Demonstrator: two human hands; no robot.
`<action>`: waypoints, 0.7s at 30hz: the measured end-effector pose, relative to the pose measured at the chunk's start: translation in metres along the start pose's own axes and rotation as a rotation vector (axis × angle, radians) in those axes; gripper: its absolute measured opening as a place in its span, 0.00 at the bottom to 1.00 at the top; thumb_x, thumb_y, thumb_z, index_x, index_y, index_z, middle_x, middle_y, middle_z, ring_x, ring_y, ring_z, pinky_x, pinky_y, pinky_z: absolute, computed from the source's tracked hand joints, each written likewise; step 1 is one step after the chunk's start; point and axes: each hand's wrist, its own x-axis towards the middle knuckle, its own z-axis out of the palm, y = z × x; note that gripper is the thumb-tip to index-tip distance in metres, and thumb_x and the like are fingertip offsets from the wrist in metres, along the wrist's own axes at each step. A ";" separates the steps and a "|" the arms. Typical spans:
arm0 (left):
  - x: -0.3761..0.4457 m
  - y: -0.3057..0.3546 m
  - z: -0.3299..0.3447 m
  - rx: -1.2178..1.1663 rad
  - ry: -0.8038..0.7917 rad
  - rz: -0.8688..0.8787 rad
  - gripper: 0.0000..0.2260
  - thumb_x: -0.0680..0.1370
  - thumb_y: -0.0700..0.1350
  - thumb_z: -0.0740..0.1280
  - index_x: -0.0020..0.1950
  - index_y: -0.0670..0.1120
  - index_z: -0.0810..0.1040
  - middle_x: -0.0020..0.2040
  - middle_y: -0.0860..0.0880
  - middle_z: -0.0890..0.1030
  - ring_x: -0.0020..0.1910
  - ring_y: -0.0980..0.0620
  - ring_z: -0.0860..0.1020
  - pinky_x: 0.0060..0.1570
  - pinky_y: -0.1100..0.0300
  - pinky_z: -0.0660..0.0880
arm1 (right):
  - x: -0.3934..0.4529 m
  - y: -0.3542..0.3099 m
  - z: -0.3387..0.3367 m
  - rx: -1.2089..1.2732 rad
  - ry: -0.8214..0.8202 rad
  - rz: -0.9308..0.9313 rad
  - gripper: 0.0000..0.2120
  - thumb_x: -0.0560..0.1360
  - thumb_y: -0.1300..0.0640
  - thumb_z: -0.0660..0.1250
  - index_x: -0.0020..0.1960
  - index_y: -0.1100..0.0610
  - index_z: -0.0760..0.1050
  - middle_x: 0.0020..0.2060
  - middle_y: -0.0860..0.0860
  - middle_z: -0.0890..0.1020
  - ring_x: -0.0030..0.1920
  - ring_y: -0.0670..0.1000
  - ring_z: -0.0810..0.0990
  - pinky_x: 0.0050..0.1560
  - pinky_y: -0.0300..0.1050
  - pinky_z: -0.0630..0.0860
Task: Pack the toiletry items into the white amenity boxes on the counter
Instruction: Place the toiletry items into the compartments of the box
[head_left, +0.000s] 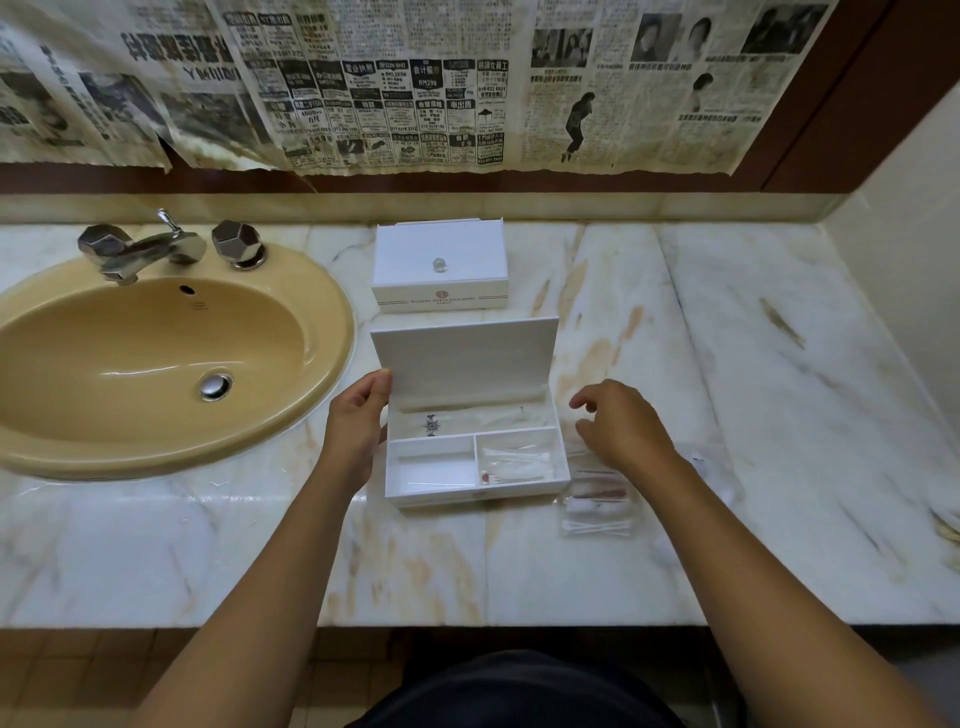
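A white amenity box (395, 480) stands open on the marble counter, its lid (467, 358) raised upright. My left hand (356, 421) grips the lid's left edge with the thumb against it. Inside, the back compartment holds a clear packet with a dark emblem (432, 424), and the front right compartment holds clear packets (514, 462). The front left compartment looks bare. My right hand (621, 428) hovers just right of the box, fingers loosely curled, holding nothing. Clear packets of cotton swabs and pads (597, 512) lie on the counter below it. A second white box (440, 265) sits shut behind.
A tan oval sink (130, 441) with a chrome tap (140, 252) fills the counter's left side. Newspaper sheets (415, 83) cover the wall behind. A side wall (904, 291) bounds the counter at the right. More clear wrappers (711, 462) lie right of my right forearm.
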 end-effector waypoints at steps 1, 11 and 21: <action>0.000 0.000 0.000 0.000 -0.001 0.002 0.11 0.83 0.49 0.61 0.53 0.47 0.81 0.52 0.47 0.83 0.51 0.51 0.81 0.57 0.44 0.78 | 0.000 0.002 0.003 -0.033 -0.036 -0.001 0.15 0.75 0.62 0.66 0.61 0.53 0.77 0.60 0.52 0.77 0.58 0.54 0.76 0.56 0.45 0.73; -0.007 -0.005 0.003 -0.008 0.111 0.088 0.05 0.82 0.49 0.64 0.55 0.57 0.79 0.53 0.54 0.83 0.55 0.52 0.80 0.56 0.50 0.77 | -0.001 0.012 0.026 -0.159 -0.103 -0.013 0.16 0.73 0.66 0.64 0.58 0.54 0.80 0.56 0.51 0.79 0.56 0.53 0.77 0.54 0.46 0.75; -0.025 -0.025 0.004 0.037 0.096 0.231 0.09 0.79 0.36 0.66 0.57 0.46 0.75 0.54 0.48 0.78 0.53 0.60 0.78 0.53 0.68 0.74 | 0.005 0.008 0.012 -0.027 0.063 -0.026 0.10 0.78 0.60 0.61 0.54 0.54 0.79 0.53 0.51 0.81 0.50 0.53 0.78 0.46 0.44 0.73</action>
